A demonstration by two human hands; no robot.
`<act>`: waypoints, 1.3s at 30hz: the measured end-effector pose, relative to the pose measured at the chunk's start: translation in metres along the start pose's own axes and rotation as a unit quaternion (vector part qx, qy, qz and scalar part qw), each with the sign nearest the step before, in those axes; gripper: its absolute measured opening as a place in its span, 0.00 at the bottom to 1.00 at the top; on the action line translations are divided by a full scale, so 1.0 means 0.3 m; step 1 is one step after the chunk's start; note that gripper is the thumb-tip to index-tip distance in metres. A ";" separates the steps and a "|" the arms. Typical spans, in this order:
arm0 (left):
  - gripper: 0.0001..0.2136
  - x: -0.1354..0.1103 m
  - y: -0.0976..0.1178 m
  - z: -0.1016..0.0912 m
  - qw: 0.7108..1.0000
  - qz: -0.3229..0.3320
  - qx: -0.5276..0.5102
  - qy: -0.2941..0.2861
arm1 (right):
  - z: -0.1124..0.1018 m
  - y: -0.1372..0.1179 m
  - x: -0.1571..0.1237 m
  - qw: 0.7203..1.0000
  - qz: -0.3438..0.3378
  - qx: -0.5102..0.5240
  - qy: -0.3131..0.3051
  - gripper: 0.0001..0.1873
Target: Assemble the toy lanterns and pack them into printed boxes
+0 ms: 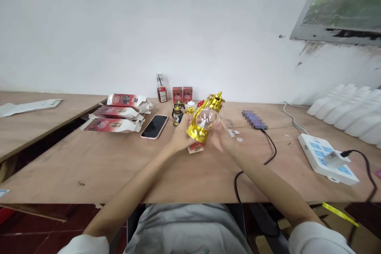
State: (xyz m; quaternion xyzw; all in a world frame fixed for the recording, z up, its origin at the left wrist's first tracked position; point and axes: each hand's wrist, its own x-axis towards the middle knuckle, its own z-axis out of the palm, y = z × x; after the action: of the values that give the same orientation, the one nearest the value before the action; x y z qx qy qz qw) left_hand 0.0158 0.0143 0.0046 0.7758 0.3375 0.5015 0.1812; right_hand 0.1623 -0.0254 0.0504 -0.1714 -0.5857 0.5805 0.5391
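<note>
Both my hands hold a small gold toy lantern (pixel 205 117) with a clear globe, tilted above the middle of the wooden table (pixel 119 166). My left hand (pixel 182 135) wraps its gold base from the left. My right hand (pixel 220 135) grips it from the right, fingers curled. Beneath my hands lies a small red and white box (pixel 195 148). Just behind stand two smaller lanterns (pixel 177 114), one dark and one gold (pixel 190 108).
A phone (pixel 154 126) lies face up left of my hands, beside a stack of red packets (pixel 117 117). Two red boxes (pixel 182 94) and a sachet (pixel 161 88) stand by the wall. A power strip (pixel 323 156), black cable (pixel 268 154) and white bottles (pixel 348 109) occupy the right.
</note>
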 end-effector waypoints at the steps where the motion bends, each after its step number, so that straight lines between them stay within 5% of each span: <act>1: 0.24 -0.004 0.003 0.011 1.000 0.000 0.026 -0.003 | -0.001 -0.008 0.014 0.999 -0.015 -0.018 0.041 0.33; 5: 0.26 -0.037 -0.007 0.020 0.994 -0.026 0.107 0.027 | -0.038 0.004 0.046 0.983 -0.037 -0.080 0.164 0.30; 10: 0.33 -0.092 -0.052 0.063 0.991 -0.013 0.090 0.097 | -0.081 0.044 0.052 0.972 -0.025 -0.126 0.196 0.25; 21: 0.40 -0.123 -0.075 0.099 0.989 0.025 0.117 0.081 | -0.096 0.058 0.022 0.909 0.002 -0.394 0.137 0.25; 26: 0.41 -0.114 -0.042 0.079 0.992 0.033 0.119 0.040 | -0.119 0.015 0.049 0.830 0.030 -0.548 0.101 0.19; 33: 0.36 -0.110 -0.017 0.064 0.987 0.035 0.154 -0.005 | -0.135 -0.052 0.077 0.832 0.055 -0.549 -0.052 0.20; 39: 0.33 -0.111 -0.013 0.060 0.986 0.048 0.160 -0.013 | -0.130 -0.087 0.081 0.776 0.063 -0.613 -0.134 0.12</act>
State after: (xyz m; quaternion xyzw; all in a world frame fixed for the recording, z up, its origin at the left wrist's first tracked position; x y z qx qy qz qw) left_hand 0.0219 -0.0054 -0.0273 0.8162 0.3736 0.4393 0.0350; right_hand 0.1970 0.0072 0.0736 -0.4228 -0.8716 0.1483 0.1987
